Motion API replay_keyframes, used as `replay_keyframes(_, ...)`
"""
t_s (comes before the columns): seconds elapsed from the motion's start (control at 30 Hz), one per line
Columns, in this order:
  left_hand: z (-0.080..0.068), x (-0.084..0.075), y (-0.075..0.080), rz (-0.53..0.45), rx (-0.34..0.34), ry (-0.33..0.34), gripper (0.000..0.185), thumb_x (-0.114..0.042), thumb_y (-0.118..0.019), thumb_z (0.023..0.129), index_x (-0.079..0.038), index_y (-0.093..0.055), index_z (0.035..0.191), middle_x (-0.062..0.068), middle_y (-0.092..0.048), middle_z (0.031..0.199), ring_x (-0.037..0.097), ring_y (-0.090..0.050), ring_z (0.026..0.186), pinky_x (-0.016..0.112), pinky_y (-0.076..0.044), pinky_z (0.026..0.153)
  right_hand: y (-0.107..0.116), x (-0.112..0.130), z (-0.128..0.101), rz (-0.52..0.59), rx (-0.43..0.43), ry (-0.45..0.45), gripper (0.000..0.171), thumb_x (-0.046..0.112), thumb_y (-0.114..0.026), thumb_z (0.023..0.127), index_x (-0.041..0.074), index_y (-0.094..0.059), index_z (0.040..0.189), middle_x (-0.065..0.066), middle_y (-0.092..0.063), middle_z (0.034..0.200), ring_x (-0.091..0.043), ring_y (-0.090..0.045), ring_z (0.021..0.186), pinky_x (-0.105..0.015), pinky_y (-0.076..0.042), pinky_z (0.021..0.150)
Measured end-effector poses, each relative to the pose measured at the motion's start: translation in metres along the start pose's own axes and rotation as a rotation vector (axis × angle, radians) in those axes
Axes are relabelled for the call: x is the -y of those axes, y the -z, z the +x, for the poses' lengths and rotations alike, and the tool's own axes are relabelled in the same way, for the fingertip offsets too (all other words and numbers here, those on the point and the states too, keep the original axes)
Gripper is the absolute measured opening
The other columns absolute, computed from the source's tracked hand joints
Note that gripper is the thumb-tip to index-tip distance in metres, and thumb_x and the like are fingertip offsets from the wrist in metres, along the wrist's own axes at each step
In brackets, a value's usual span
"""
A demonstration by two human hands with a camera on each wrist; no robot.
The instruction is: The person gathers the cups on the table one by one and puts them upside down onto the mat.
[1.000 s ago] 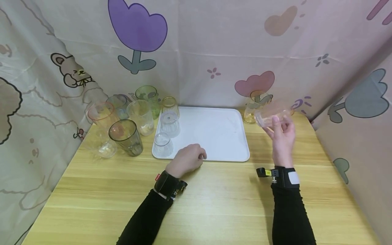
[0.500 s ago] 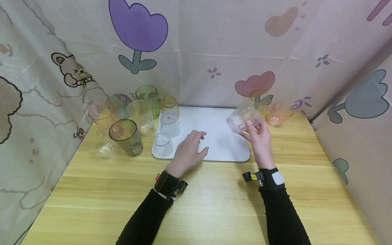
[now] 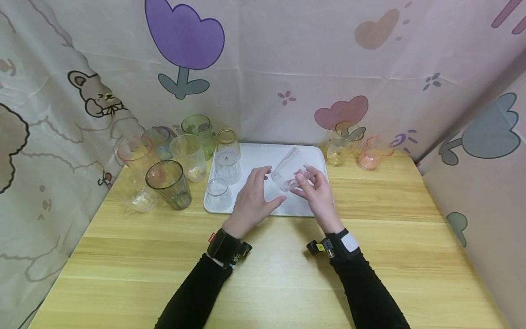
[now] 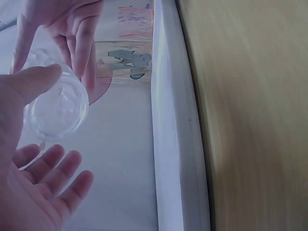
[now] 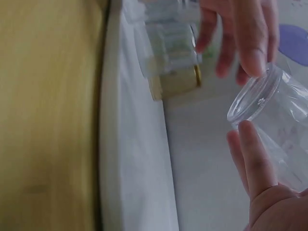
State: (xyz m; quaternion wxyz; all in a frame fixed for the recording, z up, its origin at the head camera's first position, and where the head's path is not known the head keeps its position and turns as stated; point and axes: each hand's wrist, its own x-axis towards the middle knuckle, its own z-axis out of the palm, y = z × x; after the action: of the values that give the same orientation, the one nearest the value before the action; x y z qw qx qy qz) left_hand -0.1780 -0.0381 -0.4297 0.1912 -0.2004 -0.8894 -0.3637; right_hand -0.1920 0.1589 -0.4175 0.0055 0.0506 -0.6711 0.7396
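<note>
My right hand [image 3: 318, 196] grips a clear drinking glass [image 3: 287, 167], tilted above the white tray [image 3: 263, 153]. Its thick base points toward my left hand [image 3: 255, 196], which is spread with thumb and fingers apart. In the left wrist view, the left thumb overlaps the round base of the glass [image 4: 60, 113]; whether it touches, I cannot tell. Along the tray's left side stand three upside-down glasses: an amber one [image 3: 228, 142], a clear one [image 3: 228, 168] and a shorter clear one [image 3: 218, 196].
Left of the tray, several tumblers crowd together, among them a smoky grey one [image 3: 169, 186] and a green one [image 3: 199, 132]. A yellow-rimmed glass [image 3: 338, 153] and a pink glass [image 3: 371, 157] stand right of it. A patterned curtain [image 3: 267, 55] hangs behind the table [image 3: 283, 274].
My right hand has carried the clear glass leftward from beside the pink glass to over the tray. The left hand's fingers have spread from a loose curl, facing the glass.
</note>
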Motion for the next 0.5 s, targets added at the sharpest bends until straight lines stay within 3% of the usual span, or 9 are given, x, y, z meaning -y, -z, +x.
replay_keyframes(0.27, 0.002, -0.001, 0.001, -0.016, -0.05, -0.034, 0.088, -0.026, -0.092, 0.078, 0.0, -0.042, 0.145, 0.017, -0.05, 0.139, 0.028, -0.056, 0.115, 0.038, -0.058, 0.092, -0.016, -0.007, -0.007, -0.034, 0.056, -0.028, 0.054, 0.015, -0.059, 0.106, -0.004, -0.037, 0.151, -0.024, -0.054, 0.14, -0.01, -0.07, 0.099, -0.032, -0.062, 0.086)
replay_keyframes(0.5, 0.001, 0.001, 0.001, -0.042, -0.066, -0.081, 0.086, -0.014, -0.091, 0.076, 0.004, -0.039, 0.143, 0.021, -0.046, 0.14, 0.031, -0.053, 0.121, 0.038, -0.053, 0.105, -0.019, -0.01, -0.01, -0.055, 0.091, -0.064, 0.057, 0.02, -0.059, 0.107, -0.002, -0.035, 0.154, -0.025, -0.053, 0.143, -0.012, -0.07, 0.097, -0.033, -0.062, 0.087)
